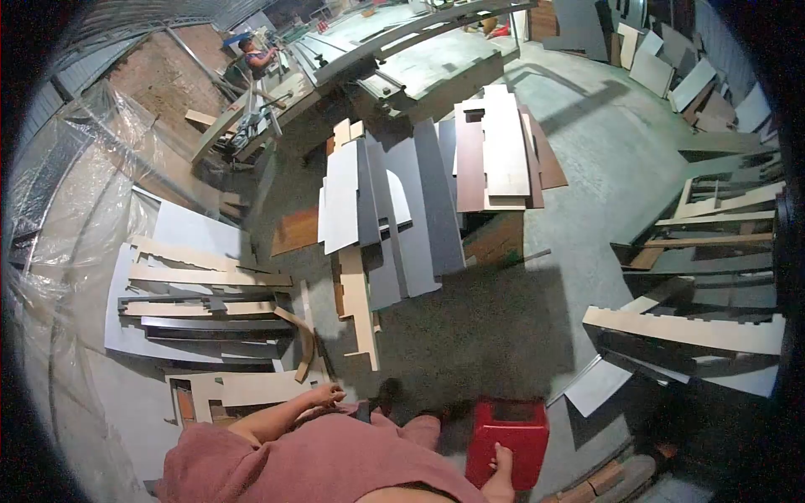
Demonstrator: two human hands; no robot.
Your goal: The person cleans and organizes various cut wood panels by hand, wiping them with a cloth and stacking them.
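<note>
My right hand (pixel 501 463) is closed on a red plastic stool (pixel 524 476), its fingers wrapped at the flat panel facing me. A dark opening shows at the far end of this stool, close to my right leg. My left hand (pixel 329 394) hangs beside my body with loosely bent fingers and nothing visible in it. Close by lies a pale cut board (pixel 251 389) on the floor, along with a curved wooden strip (pixel 300 339). My pink clothing fills the bottom of the view.
Ahead stand stacks of grey panels (pixel 411 210) and white and brown boards (pixel 506 142). Notched boards lie at left (pixel 201 272) and right (pixel 683 329). Plastic sheeting (pixel 75 210) hangs at far left. A person (pixel 254 56) is beside the long machine table (pixel 444 63) at the back.
</note>
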